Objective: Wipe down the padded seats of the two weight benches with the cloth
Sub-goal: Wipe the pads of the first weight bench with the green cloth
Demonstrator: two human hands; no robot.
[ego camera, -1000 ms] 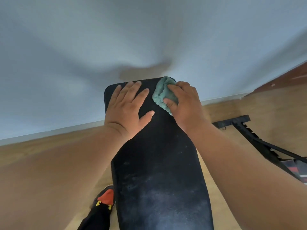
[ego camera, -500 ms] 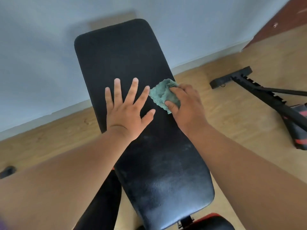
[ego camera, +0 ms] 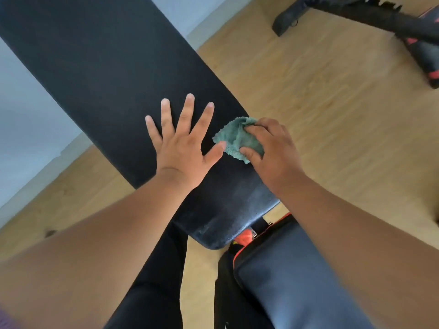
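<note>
1. Cloth (ego camera: 237, 138): green, bunched, gripped in right hand (ego camera: 273, 153) with fingers and thumb curled round it, pressed on right edge of long black back pad (ego camera: 114, 74) of near weight bench.
2. Left hand (ego camera: 180, 138): flat on same pad, fingers spread and straight, thumb tip touching or just beside cloth; judged to be steadying the pad.
3. Step in hand, as judged: wiping lower part of back pad. Pale smears and dull haze visible on pad's near end below both hands, so likely unwiped there.
4. Next move calls for: drawing cloth down and across toward that near end with firm pressure, then shifting left hand aside so the patch under the palm gets covered.
5. Seat pad (ego camera: 297, 281): dark, with orange-red trim, just below back pad beyond a narrow gap; right forearm crossing above it. Not yet under cloth.
6. Second bench (ego camera: 380, 15): black frame and red-marked pad, lying on wooden floor (ego camera: 332, 115) at upper right, well apart from hands.
7. In the way: own left hand on pad; dark-clad leg (ego camera: 152, 293) close beside bench's left side. Pale wall (ego camera: 28, 110) at left.
</note>
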